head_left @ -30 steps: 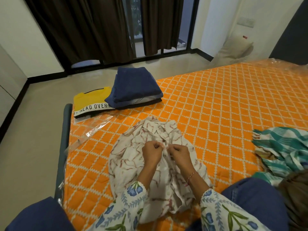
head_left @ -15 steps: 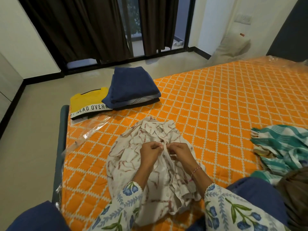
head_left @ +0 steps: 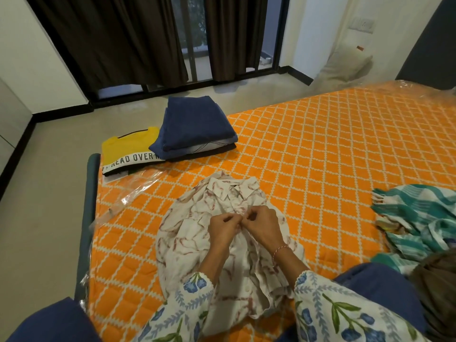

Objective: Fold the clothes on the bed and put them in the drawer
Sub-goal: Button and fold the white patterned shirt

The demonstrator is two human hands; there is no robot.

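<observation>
While the white shirt point(head_left: 197, 233) lies crumpled at lower centre of the frame on the orange bed point(head_left: 320, 156), left hand point(head_left: 223, 229) and right hand point(head_left: 262, 227) meet over its front, fingers curled, each pinching the fabric edge. Folded pile: blue jeans point(head_left: 195, 124) above yellow tee point(head_left: 125, 151), upper left of the bed. Teal striped cloth point(head_left: 419, 218) unfolded at right edge

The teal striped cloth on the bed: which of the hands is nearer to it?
Right. The right hand lies closer to the teal striped cloth; the left hand sits beyond it.
</observation>
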